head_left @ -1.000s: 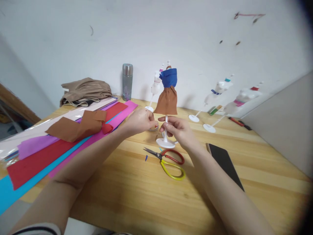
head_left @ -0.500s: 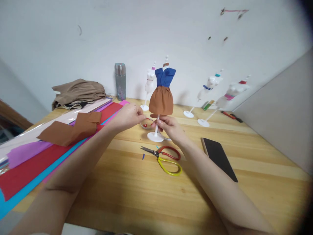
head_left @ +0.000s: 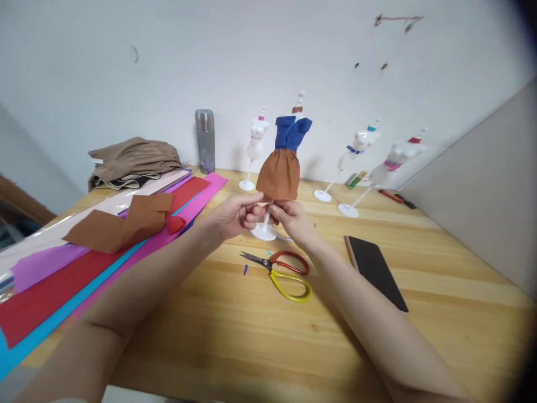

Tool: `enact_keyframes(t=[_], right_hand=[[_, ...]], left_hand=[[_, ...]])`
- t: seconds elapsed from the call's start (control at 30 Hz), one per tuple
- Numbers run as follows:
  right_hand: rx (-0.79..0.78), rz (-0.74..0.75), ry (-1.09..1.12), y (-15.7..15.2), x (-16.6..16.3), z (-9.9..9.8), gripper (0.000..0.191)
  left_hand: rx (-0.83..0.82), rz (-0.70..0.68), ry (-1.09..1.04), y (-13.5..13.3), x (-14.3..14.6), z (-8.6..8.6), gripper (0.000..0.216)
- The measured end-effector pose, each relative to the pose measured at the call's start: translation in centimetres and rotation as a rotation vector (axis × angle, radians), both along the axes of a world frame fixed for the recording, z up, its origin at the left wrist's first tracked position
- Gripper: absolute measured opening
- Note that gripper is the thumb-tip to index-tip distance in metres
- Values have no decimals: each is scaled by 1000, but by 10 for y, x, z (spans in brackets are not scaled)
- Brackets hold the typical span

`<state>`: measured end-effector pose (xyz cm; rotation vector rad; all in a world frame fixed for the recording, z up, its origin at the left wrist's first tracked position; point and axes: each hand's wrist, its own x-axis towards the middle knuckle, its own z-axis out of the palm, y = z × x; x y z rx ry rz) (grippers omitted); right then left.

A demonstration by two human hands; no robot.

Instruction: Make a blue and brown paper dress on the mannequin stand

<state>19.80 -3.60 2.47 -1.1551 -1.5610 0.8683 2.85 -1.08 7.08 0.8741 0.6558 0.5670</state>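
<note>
A small white dress form (head_left: pixel 267 218) stands tilted slightly right at the middle of the table. It wears a blue top (head_left: pixel 290 133), a gathered brown skirt (head_left: pixel 278 174) and a brown neck band. My right hand (head_left: pixel 296 221) is closed on its thin pole just below the skirt. My left hand (head_left: pixel 239 215) is at the pole's left side, fingers curled against it and thumb up at the skirt's hem. Scissors (head_left: pixel 268 263) with one red and one yellow handle lie in front of the form's round base.
At left lie coloured fabric sheets (head_left: pixel 54 302), brown cloth pieces (head_left: pixel 126 221) and folded taupe cloth (head_left: pixel 138 157). Behind stand a flask (head_left: pixel 205 143) and a bare dress form (head_left: pixel 257 137); two more forms (head_left: pixel 363 140) (head_left: pixel 400 154) lean at right. A black phone (head_left: pixel 375 271) lies nearer.
My left hand has moved right, to the pole and the skirt's hem. The dressed form now tilts with its top to the right. A red scrap now shows on the fabric at left.
</note>
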Motion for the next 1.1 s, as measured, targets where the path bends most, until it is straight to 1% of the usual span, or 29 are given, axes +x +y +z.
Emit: enact_keyframes(t=[0.07, 0.13, 0.23, 0.33, 0.43, 0.53, 0.6, 0.67, 0.73, 0.8, 0.87, 0.93, 1.1], right_hand=[[9, -1, -11, 0, 0, -1, 31], [16, 1, -24, 0, -1, -2, 31], [27, 1, -50, 2, 0, -5, 31], [45, -16, -79, 4, 2, -9, 30], [55, -30, -103, 7, 4, -13, 30], [53, -27, -126, 7, 5, -15, 29], [50, -22, -138, 6, 4, -15, 29], [48, -21, -146, 6, 4, -15, 28], [45, -24, -151, 5, 4, -16, 27], [41, -31, -154, 6, 4, -16, 28], [40, -38, -154, 6, 5, -17, 28], [40, -39, -151, 7, 5, -16, 27], [46, -30, -156, 6, 5, -15, 23]], left_hand=[[-37, 25, -70, -3, 3, -3, 40], [-34, 36, -118, -5, 4, -4, 45], [-30, 44, -133, -5, 4, -6, 49], [-63, 98, -124, -3, 5, -10, 49], [-77, 153, -201, -2, 8, -15, 42], [-37, 111, -258, -5, 10, -20, 42], [16, 51, -237, -9, 11, -21, 43], [69, 19, -209, -12, 12, -22, 40], [97, 40, -189, -15, 13, -22, 34], [97, 91, -152, -15, 14, -24, 30], [87, 139, -109, -14, 15, -27, 27], [86, 157, -86, -12, 16, -29, 26], [116, 63, -141, -12, 16, -30, 23]])
